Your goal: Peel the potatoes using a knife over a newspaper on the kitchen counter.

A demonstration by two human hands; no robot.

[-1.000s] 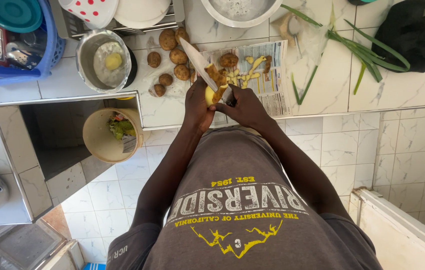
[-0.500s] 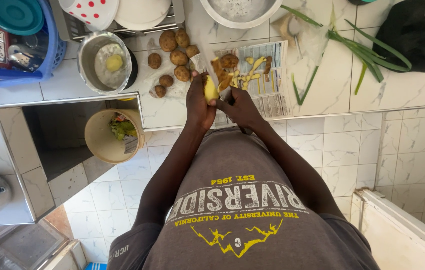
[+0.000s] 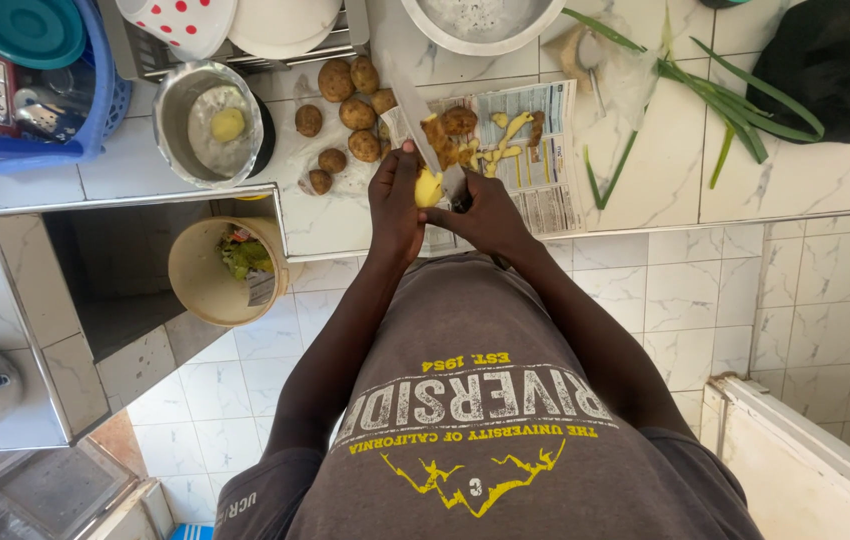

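My left hand [image 3: 395, 200] grips a partly peeled yellow potato [image 3: 429, 188] over the counter's front edge. My right hand [image 3: 485, 212] holds a knife [image 3: 413, 105] whose long blade points away from me, laid against the potato. Just beyond the hands, brown and yellow peelings [image 3: 490, 135] lie on a sheet of newspaper [image 3: 535, 165]. Several unpeeled brown potatoes [image 3: 350, 110] sit in a loose heap to the left of the paper.
A metal pot [image 3: 207, 125] with one peeled potato in water stands at the left. A tan bin [image 3: 225, 270] with scraps sits below the counter. Green onion stalks [image 3: 715, 90], a black bag [image 3: 830, 65], a blue basket [image 3: 30, 75] and bowls line the back.
The knife blade has swung from lying far left of the potato to pointing more straight away from me. The potato has turned slightly in my left hand; both hands stay in place.
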